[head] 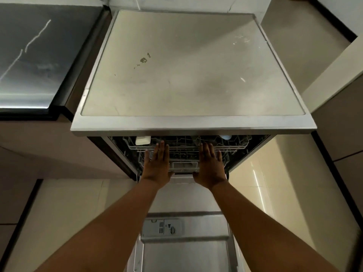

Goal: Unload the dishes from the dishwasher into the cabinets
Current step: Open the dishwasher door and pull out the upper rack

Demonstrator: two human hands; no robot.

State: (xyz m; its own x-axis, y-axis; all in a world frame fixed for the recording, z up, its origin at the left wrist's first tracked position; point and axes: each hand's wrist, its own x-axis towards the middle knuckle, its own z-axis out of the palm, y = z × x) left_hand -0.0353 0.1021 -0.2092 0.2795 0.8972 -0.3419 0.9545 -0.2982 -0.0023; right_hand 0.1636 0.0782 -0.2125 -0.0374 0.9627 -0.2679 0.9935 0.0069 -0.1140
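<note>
Both arms reach into the open dishwasher (193, 130), left hand (157, 165) and right hand (211, 167) flat with fingers straight over the wire rack (184, 149), gripping nothing, white dish (143, 140) back left.

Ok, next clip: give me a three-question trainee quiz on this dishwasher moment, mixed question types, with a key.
1. True or false: the dishwasher door is open and folded down below the person's arms.
2. Multiple choice: where are the hands? A) both flat on the dishwasher top B) left hand and right hand stretched out, fingers straight, at the front of the upper rack C) one hand lifting a plate clear of the rack.
3. Fill in: the white rectangular item sits at the rack's ____ side, as the person sees it.

Key: 1 true; 2 B; 3 left.
</note>
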